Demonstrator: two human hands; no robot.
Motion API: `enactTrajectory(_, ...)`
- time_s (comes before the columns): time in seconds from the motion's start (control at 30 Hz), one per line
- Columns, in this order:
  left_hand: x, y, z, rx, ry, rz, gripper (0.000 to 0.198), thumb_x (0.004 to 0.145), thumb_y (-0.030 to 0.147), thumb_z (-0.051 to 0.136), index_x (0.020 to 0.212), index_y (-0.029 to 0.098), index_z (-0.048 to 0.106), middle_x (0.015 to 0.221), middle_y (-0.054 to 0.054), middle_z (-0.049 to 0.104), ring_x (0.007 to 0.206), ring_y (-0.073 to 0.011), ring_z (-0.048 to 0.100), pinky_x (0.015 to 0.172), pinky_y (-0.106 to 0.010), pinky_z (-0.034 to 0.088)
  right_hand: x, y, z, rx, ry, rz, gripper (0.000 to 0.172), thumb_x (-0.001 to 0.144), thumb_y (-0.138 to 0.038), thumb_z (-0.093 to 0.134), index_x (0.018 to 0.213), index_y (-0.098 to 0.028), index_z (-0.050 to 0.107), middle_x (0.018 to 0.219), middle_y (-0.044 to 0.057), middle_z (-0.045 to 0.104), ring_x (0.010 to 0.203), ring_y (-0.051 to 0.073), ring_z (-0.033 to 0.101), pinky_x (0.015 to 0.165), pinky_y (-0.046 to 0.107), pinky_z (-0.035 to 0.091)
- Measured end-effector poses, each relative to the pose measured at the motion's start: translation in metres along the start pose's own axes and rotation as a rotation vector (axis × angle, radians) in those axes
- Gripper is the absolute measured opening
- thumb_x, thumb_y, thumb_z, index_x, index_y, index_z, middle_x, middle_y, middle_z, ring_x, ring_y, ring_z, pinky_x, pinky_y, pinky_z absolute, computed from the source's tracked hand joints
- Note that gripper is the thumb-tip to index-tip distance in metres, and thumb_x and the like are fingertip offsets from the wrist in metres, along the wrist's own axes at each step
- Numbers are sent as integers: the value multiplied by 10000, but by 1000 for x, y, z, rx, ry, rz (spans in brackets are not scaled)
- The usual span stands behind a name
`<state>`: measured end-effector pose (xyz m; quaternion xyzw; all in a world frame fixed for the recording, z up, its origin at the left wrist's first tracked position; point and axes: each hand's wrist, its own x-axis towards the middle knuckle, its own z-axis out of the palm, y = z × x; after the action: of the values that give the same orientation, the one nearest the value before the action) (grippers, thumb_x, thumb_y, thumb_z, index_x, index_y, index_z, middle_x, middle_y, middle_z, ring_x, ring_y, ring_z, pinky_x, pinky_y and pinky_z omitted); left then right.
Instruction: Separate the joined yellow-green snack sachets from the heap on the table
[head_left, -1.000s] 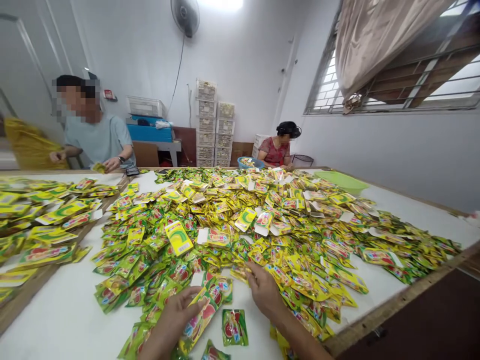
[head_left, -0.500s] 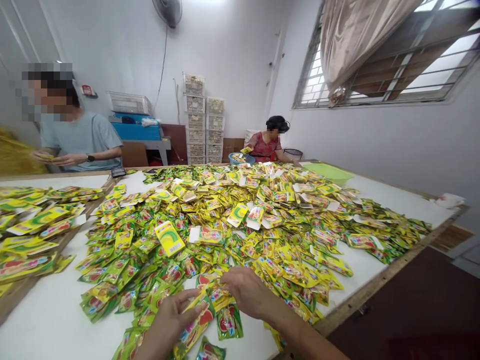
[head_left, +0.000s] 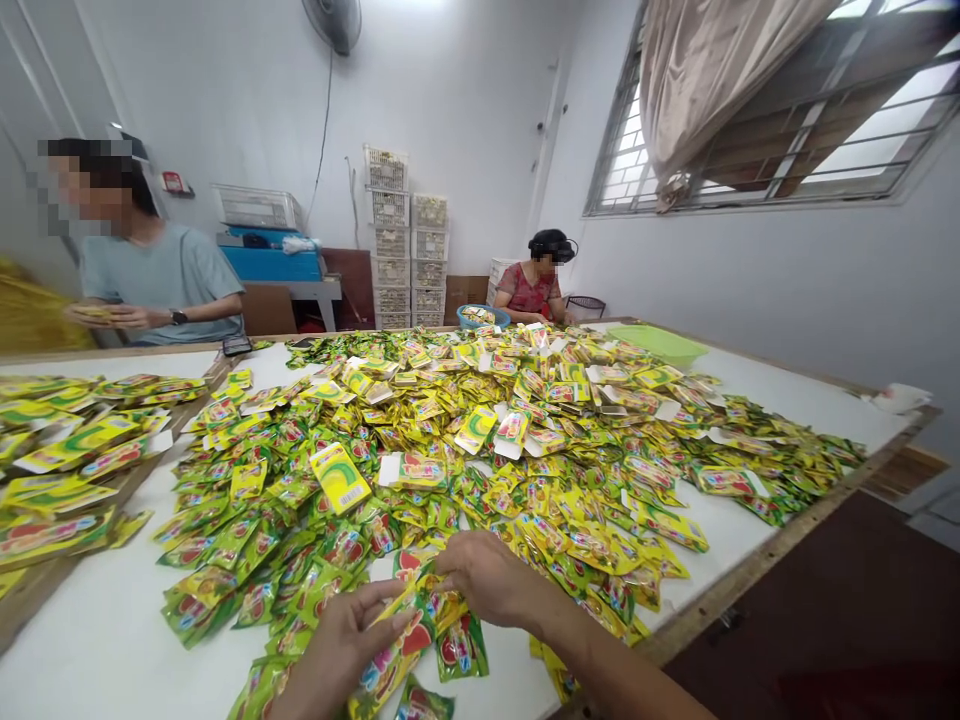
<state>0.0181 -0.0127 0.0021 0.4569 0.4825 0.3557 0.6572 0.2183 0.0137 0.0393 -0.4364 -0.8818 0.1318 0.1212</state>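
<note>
The left hand (head_left: 341, 635) pinched a long yellow box (head_left: 394, 660) between its thumb and fingers, low in the middle of the frame. The box was tilted, its top end pointing up and right. The right hand (head_left: 487, 578) had its fingers curled close together at that end, over a small yellow packet (head_left: 448, 607) — I could not tell if they pinched it. A green packet (head_left: 461, 650) lay just below the right hand on the white table (head_left: 514, 665). A big pile of packets and boxes (head_left: 420, 410) filled the middle of the frame — a green tub (head_left: 660, 345) sat behind it, at right.
</note>
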Motion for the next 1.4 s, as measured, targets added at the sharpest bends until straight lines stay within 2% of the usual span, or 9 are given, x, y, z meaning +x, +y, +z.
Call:
enactTrajectory(0.17, 2, -4, -2, 84, -10, 55, 447, 610, 426, 731, 962, 156, 689, 897, -68, 724, 848, -267, 645, 744, -323, 500, 4, -4, 2, -17, 8, 22, 168, 773, -188, 551, 624, -185, 629, 639, 16, 589, 610, 129, 500, 516, 227, 248)
enactTrajectory(0.33, 1, -2, 0, 20, 24, 55, 462, 538, 391, 777, 932, 160, 705, 941, -83, 716, 897, -289, 637, 786, -343, 496, 8, -5, 16, 537, 146, 228, 47, 699, -231, 629, 715, -192, 649, 603, -32, 561, 574, 110, 491, 536, 202, 330)
enactTrajectory(0.43, 1, -1, 2, -61, 18, 39, 458, 513, 384, 792, 906, 166, 706, 908, -74, 723, 836, -270, 653, 750, -332, 507, 9, -7, 22, 812, 250, 387, 195, 600, -291, 717, 697, -168, 601, 565, -50, 510, 541, 103, 463, 505, 198, 345)
enactTrajectory(0.63, 4, -2, -1, -44, 167, 81, 463, 486, 382, 799, 883, 161, 707, 823, -53, 726, 845, -269, 648, 733, -309, 510, 12, -21, 25, 828, 385, 432, 134, 617, -246, 681, 630, -167, 574, 548, -48, 480, 537, 101, 440, 521, 210, 353)
enactTrajectory(0.87, 6, -5, -4, -86, 137, 109, 451, 489, 360, 801, 880, 158, 703, 856, -74, 727, 793, -268, 656, 718, -337, 515, 17, -24, 32, 932, 257, 384, 60, 636, -204, 611, 665, -154, 627, 571, -17, 538, 559, 114, 484, 544, 223, 364)
enactTrajectory(1.0, 6, -3, -4, -161, 19, 126, 415, 480, 355, 811, 836, 170, 709, 823, -71, 727, 787, -271, 659, 736, -357, 511, 15, -27, 29, 1138, 76, 362, 147, 707, -303, 541, 729, -161, 570, 572, -39, 472, 501, 81, 405, 496, 205, 331)
enactTrajectory(1.1, 7, -5, -2, -185, -25, 145, 403, 475, 364, 814, 814, 174, 709, 760, -57, 725, 776, -263, 661, 755, -354, 503, 17, -31, 27, 1194, 31, 377, 167, 687, -316, 562, 761, -183, 494, 540, -72, 412, 480, 65, 337, 455, 181, 267)
enactTrajectory(1.3, 10, -4, -18, -134, 36, 105, 450, 444, 407, 815, 810, 178, 688, 711, -41, 723, 691, -244, 664, 688, -336, 516, 37, -43, 43, 1255, 3, 395, 217, 637, -295, 570, 768, -202, 425, 505, -96, 397, 430, 59, 329, 426, 177, 251)
enactTrajectory(1.4, -13, 15, -54, -11, 300, 147, 501, 412, 436, 812, 832, 198, 679, 706, -34, 729, 670, -262, 667, 644, -355, 533, 52, -42, 38, 1201, 131, 290, 217, 700, -326, 536, 838, -212, 414, 574, -60, 519, 505, 103, 486, 520, 224, 389)
